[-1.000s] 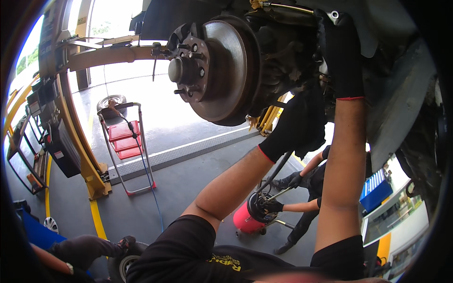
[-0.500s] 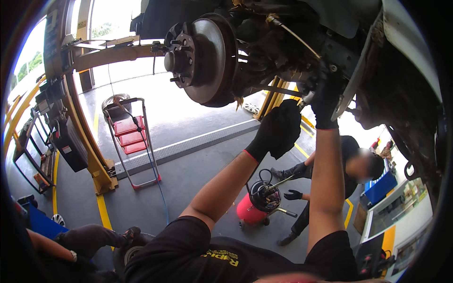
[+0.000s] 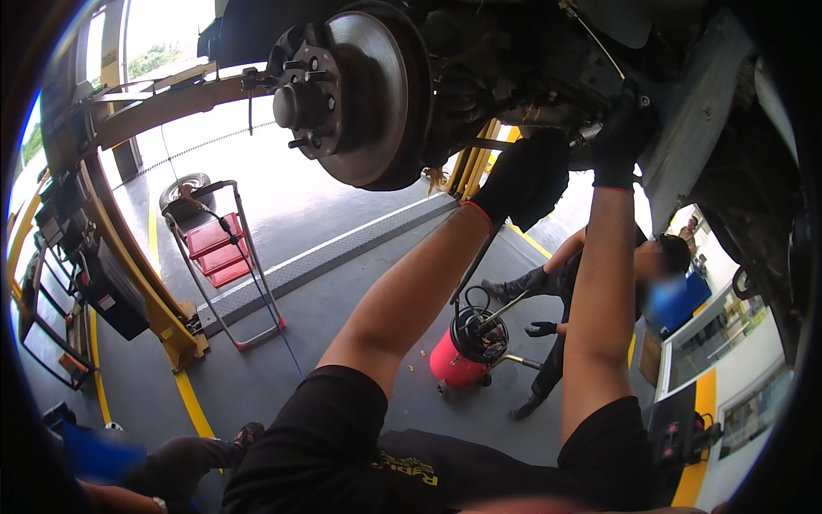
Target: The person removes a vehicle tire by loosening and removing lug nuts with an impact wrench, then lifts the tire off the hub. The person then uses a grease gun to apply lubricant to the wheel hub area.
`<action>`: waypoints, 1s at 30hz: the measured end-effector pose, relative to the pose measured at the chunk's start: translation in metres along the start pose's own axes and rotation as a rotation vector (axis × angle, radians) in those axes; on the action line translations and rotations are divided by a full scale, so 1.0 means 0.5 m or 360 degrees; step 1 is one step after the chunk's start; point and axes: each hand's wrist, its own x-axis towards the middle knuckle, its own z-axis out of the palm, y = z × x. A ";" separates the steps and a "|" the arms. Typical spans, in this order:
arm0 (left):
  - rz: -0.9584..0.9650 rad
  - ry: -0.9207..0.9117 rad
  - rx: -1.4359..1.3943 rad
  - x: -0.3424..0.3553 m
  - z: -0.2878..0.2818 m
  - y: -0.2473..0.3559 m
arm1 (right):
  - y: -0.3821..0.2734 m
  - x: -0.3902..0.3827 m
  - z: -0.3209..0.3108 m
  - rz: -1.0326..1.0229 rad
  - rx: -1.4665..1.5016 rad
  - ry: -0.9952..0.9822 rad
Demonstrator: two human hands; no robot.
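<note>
Both my hands wear black gloves and are raised under a lifted vehicle. My left hand (image 3: 529,176) is closed round a long dark bar (image 3: 476,264), which slants down past my wrist. Up and to the right, my right hand (image 3: 621,141) is beside a small silver metal piece (image 3: 589,131) that shows between the gloves. Its fingers look curled, but they blend into the dark underbody and hide what they grip. A bare brake disc (image 3: 377,94) with a studded hub (image 3: 300,104) hangs left of my hands. A thin metal rod (image 3: 599,41) runs down to my right glove.
A red drum on wheels (image 3: 452,360) stands below, with a co-worker's gloved hand (image 3: 541,329) nearby. A red step stool (image 3: 218,248) and a yellow lift post (image 3: 154,274) are at left. Another person's leg (image 3: 193,458) shows at lower left.
My hands have shifted slightly up and to the right in the picture, and the silver piece now shows less. The view has shifted, moving the disc and stool leftward.
</note>
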 end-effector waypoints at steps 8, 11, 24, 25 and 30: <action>0.0186 -0.0132 0.0203 -0.002 -0.008 -0.049 | -0.002 -0.001 0.054 0.0007 0.0057 0.0064; 0.0174 -0.0082 0.0162 -0.011 -0.008 -0.060 | 0.005 -0.008 0.057 0.0316 0.0199 0.0036; 0.0081 0.0048 0.0106 -0.020 0.068 -0.089 | 0.021 -0.023 0.109 -0.0502 -0.0967 0.0171; 0.0045 0.0036 0.0082 -0.025 0.087 -0.087 | 0.007 -0.026 0.116 -0.0408 -0.0843 0.0140; -0.0745 0.0464 -0.0572 -0.110 0.201 -0.073 | -0.060 -0.058 0.152 -0.0073 -0.0518 0.0049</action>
